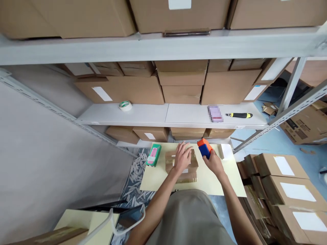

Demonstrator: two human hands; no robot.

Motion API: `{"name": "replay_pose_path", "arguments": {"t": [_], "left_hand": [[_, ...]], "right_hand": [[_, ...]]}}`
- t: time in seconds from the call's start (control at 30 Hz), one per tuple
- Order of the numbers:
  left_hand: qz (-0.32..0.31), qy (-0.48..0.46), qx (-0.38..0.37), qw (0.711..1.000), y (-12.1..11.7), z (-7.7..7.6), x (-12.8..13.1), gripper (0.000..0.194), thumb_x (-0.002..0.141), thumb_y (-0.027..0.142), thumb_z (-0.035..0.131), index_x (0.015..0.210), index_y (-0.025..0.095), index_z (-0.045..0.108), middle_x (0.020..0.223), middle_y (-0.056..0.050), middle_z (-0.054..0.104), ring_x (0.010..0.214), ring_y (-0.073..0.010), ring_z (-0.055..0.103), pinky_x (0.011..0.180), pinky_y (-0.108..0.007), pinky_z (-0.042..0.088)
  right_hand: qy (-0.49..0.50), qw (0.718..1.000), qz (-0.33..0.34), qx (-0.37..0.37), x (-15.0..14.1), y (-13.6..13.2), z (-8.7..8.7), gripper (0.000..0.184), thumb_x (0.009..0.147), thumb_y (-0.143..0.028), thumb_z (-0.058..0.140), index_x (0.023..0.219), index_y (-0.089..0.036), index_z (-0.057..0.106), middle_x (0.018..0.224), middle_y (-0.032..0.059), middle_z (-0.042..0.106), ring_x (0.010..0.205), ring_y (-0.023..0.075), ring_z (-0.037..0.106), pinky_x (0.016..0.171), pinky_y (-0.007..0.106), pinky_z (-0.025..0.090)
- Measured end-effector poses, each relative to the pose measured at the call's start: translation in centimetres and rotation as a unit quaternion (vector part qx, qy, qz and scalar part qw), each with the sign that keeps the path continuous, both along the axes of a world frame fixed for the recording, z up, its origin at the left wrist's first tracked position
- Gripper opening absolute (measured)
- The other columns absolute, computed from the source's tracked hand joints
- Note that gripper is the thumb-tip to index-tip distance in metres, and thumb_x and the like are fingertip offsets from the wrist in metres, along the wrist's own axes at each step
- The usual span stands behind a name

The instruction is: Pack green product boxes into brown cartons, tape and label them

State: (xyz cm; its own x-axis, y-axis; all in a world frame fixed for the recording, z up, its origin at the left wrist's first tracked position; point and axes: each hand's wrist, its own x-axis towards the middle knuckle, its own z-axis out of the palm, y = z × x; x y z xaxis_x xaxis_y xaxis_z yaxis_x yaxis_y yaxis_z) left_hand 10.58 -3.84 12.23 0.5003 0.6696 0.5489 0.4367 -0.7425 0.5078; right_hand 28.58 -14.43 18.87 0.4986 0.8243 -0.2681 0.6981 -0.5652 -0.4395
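Observation:
A small taped cardboard box (168,165) rests on the pale yellow table (150,182) in front of me, with another taped carton (187,177) on its near side. Over the box, my left hand (182,157) has its fingers stretched out; whether the fingertips press on it I cannot tell. My right hand (214,162) is closed around an orange-and-blue handheld tool (205,148), raised just right of the box. The tool's exact kind is not clear. A green box with a pink panel (153,155) lies at the table's left, and a white stack of labels or paper (226,151) at its right.
Behind the table stands a shelf rack (143,115) loaded with cartons. Its middle board bears a tape roll (125,105), a blurred purple item (215,114) and a utility knife (240,115). Labelled cartons (288,180) are stacked at right. Paper strips (139,173) litter the floor at left.

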Motion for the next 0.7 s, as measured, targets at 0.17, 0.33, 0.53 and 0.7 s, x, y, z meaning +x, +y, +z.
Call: {"name": "replay_pose_path", "arguments": {"t": [0.17, 0.33, 0.53, 0.7], "left_hand": [[-0.026, -0.025, 0.051, 0.998, -0.7, 3.7, 1.7, 0.044, 0.102, 0.016, 0.063, 0.14, 0.035, 0.074, 0.131, -0.009, 0.077, 0.141, -0.0316, 0.067, 0.129, -0.067, 0.048], [0.003, -0.072, 0.064, 0.995, -0.7, 5.5, 1.7, 0.052, 0.103, 0.014, 0.058, 0.149, 0.033, 0.067, 0.133, -0.013, 0.075, 0.137, -0.0307, 0.069, 0.128, -0.065, 0.05], [0.043, -0.09, 0.077, 0.992, -0.1, 7.1, 0.9, 0.053, 0.108, 0.021, 0.054, 0.159, 0.035, 0.06, 0.139, -0.015, 0.072, 0.142, -0.0322, 0.067, 0.122, -0.061, 0.056], [0.057, -0.101, 0.076, 0.99, 0.5, 9.0, 0.7, 0.053, 0.11, 0.022, 0.051, 0.162, 0.034, 0.056, 0.14, -0.016, 0.071, 0.146, -0.0318, 0.064, 0.121, -0.057, 0.057]], "right_hand": [[0.018, 0.997, 0.025, 0.067, -1.4, 2.4, 3.2, 0.022, 0.107, -0.033, 0.056, 0.122, -0.017, 0.06, 0.105, 0.0161, 0.079, 0.095, 0.0332, 0.078, 0.073, 0.033, 0.046], [0.041, 0.992, 0.04, 0.117, -3.0, 4.2, 5.8, 0.022, 0.106, -0.034, 0.055, 0.123, -0.019, 0.058, 0.1, 0.0136, 0.078, 0.092, 0.0332, 0.077, 0.072, 0.034, 0.046], [0.054, 0.986, 0.062, 0.144, -4.3, 5.4, 7.8, 0.023, 0.107, -0.037, 0.051, 0.122, -0.02, 0.057, 0.098, 0.0143, 0.077, 0.088, 0.0338, 0.076, 0.072, 0.036, 0.049], [0.042, 0.984, 0.082, 0.152, -4.6, 6.5, 9.0, 0.025, 0.107, -0.039, 0.05, 0.124, -0.021, 0.056, 0.1, 0.0153, 0.078, 0.09, 0.0355, 0.076, 0.076, 0.038, 0.051]]}}
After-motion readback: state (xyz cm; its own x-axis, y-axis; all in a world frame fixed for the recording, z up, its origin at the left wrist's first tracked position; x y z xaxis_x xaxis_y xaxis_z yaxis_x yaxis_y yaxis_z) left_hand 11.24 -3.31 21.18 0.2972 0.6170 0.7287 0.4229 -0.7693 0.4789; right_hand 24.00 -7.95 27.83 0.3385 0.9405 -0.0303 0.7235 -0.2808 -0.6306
